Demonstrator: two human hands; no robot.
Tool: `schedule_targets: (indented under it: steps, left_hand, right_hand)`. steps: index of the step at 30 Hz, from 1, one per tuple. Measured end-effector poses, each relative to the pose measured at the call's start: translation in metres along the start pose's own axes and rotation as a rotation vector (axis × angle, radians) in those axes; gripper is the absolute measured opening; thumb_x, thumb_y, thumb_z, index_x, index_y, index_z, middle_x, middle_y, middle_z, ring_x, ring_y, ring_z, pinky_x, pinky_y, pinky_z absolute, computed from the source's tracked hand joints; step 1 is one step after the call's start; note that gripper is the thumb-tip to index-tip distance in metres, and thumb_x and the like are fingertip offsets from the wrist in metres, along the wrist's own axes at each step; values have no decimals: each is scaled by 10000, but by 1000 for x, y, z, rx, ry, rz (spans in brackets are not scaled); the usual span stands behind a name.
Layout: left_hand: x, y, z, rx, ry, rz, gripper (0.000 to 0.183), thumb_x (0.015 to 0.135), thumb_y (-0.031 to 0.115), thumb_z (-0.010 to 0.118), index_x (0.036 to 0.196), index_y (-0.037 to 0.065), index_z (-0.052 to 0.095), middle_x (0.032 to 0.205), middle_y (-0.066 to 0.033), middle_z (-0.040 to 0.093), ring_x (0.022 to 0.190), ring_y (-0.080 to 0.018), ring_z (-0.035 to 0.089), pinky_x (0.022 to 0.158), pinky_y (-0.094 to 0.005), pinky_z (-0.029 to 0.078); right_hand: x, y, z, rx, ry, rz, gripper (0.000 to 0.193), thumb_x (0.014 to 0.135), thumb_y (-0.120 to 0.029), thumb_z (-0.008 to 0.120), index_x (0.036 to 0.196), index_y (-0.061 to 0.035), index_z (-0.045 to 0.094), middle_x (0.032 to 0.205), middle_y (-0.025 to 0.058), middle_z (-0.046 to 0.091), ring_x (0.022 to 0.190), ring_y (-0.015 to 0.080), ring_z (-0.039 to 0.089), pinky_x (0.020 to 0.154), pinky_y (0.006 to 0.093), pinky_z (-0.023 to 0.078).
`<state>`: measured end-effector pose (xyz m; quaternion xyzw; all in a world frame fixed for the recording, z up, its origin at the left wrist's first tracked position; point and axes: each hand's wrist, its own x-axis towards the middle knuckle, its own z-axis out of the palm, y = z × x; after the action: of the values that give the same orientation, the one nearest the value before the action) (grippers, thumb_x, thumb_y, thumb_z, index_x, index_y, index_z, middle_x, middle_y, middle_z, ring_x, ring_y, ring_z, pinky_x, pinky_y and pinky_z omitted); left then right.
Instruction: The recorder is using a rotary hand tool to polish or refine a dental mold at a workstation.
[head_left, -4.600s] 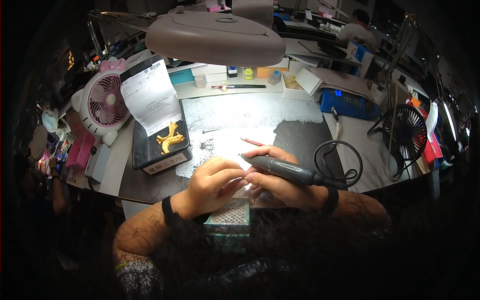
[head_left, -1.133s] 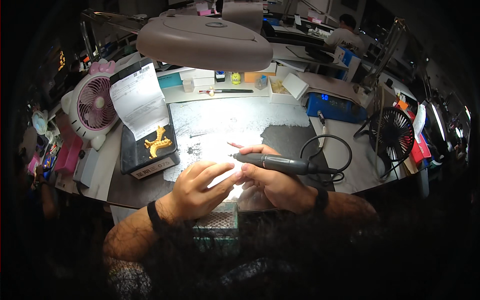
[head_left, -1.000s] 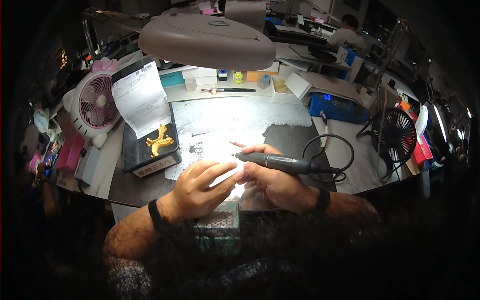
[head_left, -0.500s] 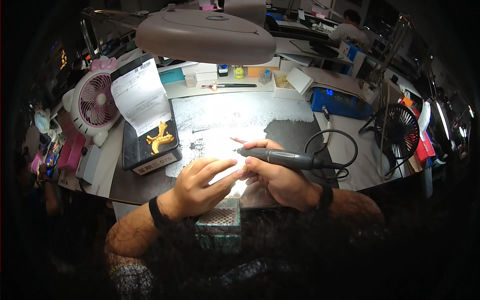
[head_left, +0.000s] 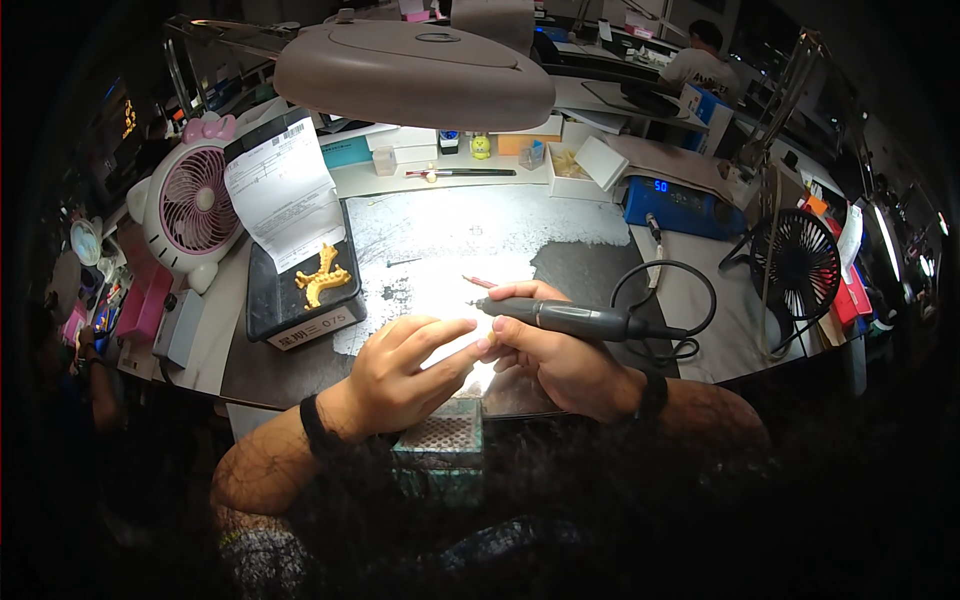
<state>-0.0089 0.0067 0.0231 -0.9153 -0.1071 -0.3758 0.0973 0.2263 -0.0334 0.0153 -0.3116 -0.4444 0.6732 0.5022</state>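
My right hand (head_left: 565,362) is wrapped round a black rotary handpiece (head_left: 570,316), its thin tip pointing left above the brightly lit bench mat. Close beside that tip, my left hand (head_left: 405,368) has its fingers bent and pinched together, fingertips meeting those of my right hand. What sits in this pinch is small and lost in the glare, so I cannot make it out. To the left stands a black tray (head_left: 256,300) holding yellow dental models (head_left: 323,280) and a printed paper slip (head_left: 285,195). A thin reddish tool (head_left: 477,282) lies behind the handpiece tip.
A large lamp (head_left: 415,75) hangs over the bench. A blue control unit (head_left: 680,207) stands at right, the handpiece cord (head_left: 712,290) looping nearby. Fans flank the bench: pink-and-white (head_left: 198,200) left, black (head_left: 795,262) right. Below my hands sits a perforated green-sided box (head_left: 440,440).
The whole view has shifted very slightly. Both hands and the handpiece keep nearly the same pose.
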Motion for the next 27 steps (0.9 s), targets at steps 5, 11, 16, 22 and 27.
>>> schedule_targets:
  steps: [5, 11, 16, 22, 27]
  left_hand:
    - [0, 0, 0, -3, 0, 2, 488, 780, 84, 803, 1260, 117, 722, 1275, -76, 669, 1009, -253, 663, 786, -355, 574]
    - [1, 1, -1, -9, -4, -11, 481, 784, 88, 802, 1258, 105, 720, 1268, -87, 672, 1008, -257, 669, 780, -361, 573]
    - [1, 1, -2, -16, -10, -11, 475, 786, 87, 801, 1254, 102, 721, 1265, -90, 672, 1012, -261, 671, 783, -364, 574]
    - [2, 1, -1, -33, -1, -12, 459, 785, 79, 807, 1236, 99, 724, 1260, -86, 672, 1002, -261, 670, 794, -369, 579]
    - [0, 1, 0, -32, -1, -15, 457, 785, 77, 807, 1234, 105, 725, 1262, -86, 671, 1001, -260, 669, 791, -368, 578]
  right_hand:
    - [0, 0, 0, -6, 6, -2, 340, 1053, -112, 606, 1351, -23, 469, 1093, 112, 668, 956, 154, 689, 841, 294, 574]
    - [-2, -4, 2, -11, -17, -10, 341, 1053, -113, 609, 1354, -28, 471, 1086, 107, 658, 973, 159, 686, 853, 299, 574]
    - [-3, -5, 2, -7, -13, -7, 346, 1054, -118, 614, 1355, -26, 472, 1096, 108, 657, 975, 158, 686, 853, 299, 575]
    - [-1, -2, 1, -18, -9, -10, 350, 1053, -119, 621, 1355, -24, 473, 1103, 110, 656, 960, 154, 689, 836, 293, 579]
    - [-2, -3, 2, -31, 3, -8, 343, 1055, -117, 615, 1351, -19, 473, 1091, 110, 660, 949, 153, 692, 826, 290, 583]
